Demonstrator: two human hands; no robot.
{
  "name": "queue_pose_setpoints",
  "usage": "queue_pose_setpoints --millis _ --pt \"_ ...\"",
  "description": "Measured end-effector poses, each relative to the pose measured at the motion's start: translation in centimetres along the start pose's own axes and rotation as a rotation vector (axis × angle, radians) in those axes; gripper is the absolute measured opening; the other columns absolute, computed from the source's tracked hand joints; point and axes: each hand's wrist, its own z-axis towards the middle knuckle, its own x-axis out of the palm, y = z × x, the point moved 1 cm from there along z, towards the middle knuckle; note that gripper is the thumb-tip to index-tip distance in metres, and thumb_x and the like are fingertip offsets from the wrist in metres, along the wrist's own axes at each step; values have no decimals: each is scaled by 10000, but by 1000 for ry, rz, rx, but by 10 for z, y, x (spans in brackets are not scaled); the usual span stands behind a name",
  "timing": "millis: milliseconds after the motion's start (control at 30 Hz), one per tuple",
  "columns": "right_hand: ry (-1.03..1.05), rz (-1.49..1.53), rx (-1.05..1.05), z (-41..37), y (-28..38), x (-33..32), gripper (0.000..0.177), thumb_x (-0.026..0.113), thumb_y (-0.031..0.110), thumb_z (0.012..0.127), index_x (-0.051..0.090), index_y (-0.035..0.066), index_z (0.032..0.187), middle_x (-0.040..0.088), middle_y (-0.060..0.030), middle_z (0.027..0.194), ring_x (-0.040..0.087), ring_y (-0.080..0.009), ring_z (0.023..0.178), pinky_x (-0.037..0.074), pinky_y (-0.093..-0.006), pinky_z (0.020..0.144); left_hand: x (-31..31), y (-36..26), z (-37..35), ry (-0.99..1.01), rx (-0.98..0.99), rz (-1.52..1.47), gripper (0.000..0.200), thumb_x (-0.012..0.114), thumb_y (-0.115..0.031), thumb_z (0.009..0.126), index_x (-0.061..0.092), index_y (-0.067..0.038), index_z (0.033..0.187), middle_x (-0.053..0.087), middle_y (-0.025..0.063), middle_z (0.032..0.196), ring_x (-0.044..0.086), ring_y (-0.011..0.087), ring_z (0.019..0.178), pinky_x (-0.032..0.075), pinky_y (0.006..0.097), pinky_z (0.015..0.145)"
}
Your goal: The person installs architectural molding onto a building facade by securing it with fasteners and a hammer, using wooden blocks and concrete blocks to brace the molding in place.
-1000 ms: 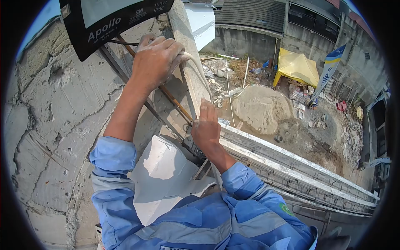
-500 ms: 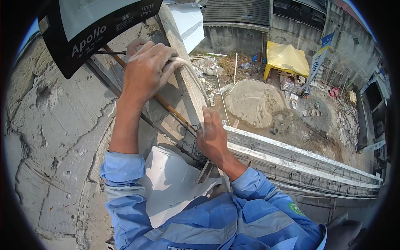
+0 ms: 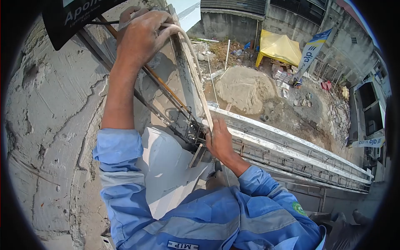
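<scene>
A pale, bendable cable [image 3: 189,49] arches over the edge of a narrow board [image 3: 185,68] and runs down along it. At the upper end my left hand [image 3: 139,39] is closed on it, thumb and fingers pinched together. Lower down, my right hand [image 3: 219,139] has its fingers wrapped at the bottom of the pale length beside the board. Just left of my left hand is a black floodlight [image 3: 79,21], partly out of view, with a dark wire. An orange-brown rod [image 3: 168,91] and dark steel bars [image 3: 156,111] slant beneath my left forearm.
Rough cracked concrete [image 3: 54,112] fills the left side. A white sheet [image 3: 166,160] lies below my arms. Long pale beams [image 3: 287,152] with steel cages extend right. Far below are a sand pile [image 3: 246,89], a yellow canopy [image 3: 281,48] and a banner [image 3: 310,54].
The view has shifted, and the floodlight sits higher and farther out of frame. My hands have drawn farther apart along the board, the right one lower, both still gripping.
</scene>
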Motion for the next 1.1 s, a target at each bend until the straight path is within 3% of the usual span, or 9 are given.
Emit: queue_pose_setpoints --millis 167,367,433,500,700,800,900,1033,1100 --pt "29 36 -57 -26 -29 -1 496 596 11 849 466 -54 1324 519 -253 1153 561 -452 1002 491 -470 849 -3 -5 -6 43 -21 60 270 766 -266 840 707 -82 1029 718 79 950 694 260 849 537 368 761" --pt "-24 61 -157 -18 -59 -7 455 597 32 865 500 -35 1305 548 -234 1118 583 -433 977 499 -450 828 4 -5 -6 -61 146 167 241 782 -234 818 706 -118 1016 710 25 913 669 221 841 535 352 748" --pt "-12 39 -156 -23 -59 -13 459 601 34 863 504 -34 1306 554 -233 1124 586 -429 991 500 -448 834 5 -4 -6 -77 155 172 238 782 -235 814 705 -125 1011 705 14 898 661 215 832 533 346 744" --pt "62 12 -63 -32 -57 -23 566 608 69 861 463 0 1404 537 -215 1245 549 -410 1122 494 -457 928 6 -3 -7 -93 167 185 235 783 -235 810 704 -132 1006 700 3 884 653 208 823 531 341 740" --pt "53 -27 -107 -52 -70 -48 526 617 30 818 500 -24 1329 539 -242 1213 560 -445 1094 503 -462 899 6 1 -10 -161 182 244 233 786 -245 800 693 -146 990 689 -22 852 638 196 799 526 327 726" --pt "71 -40 -99 -62 -72 -61 467 606 19 828 523 -21 1286 552 -229 1170 572 -444 1027 499 -466 866 5 1 -12 -71 96 273 215 774 -319 807 700 -209 976 717 -32 924 675 177 877 428 359 964" --pt "78 1 -90 -84 -94 -72 421 600 43 853 533 -20 1264 566 -232 1131 572 -451 997 491 -466 861 6 -1 -8 -60 69 266 206 771 -305 812 698 -205 977 709 -25 899 676 187 876 440 359 950" --pt "258 104 100 -127 -111 -112 353 603 115 883 599 7 1219 617 -226 1113 599 -443 1018 499 -441 876 6 -1 -8 -30 103 294 208 771 -242 819 686 -172 995 688 -15 886 659 196 845 452 339 908" --pt "262 169 161 -149 -109 -135 341 611 129 883 616 6 1200 632 -219 1087 616 -426 990 499 -417 868 8 -1 -12 40 47 350 192 744 -263 844 690 -176 1006 691 -18 912 666 191 891 417 364 981"
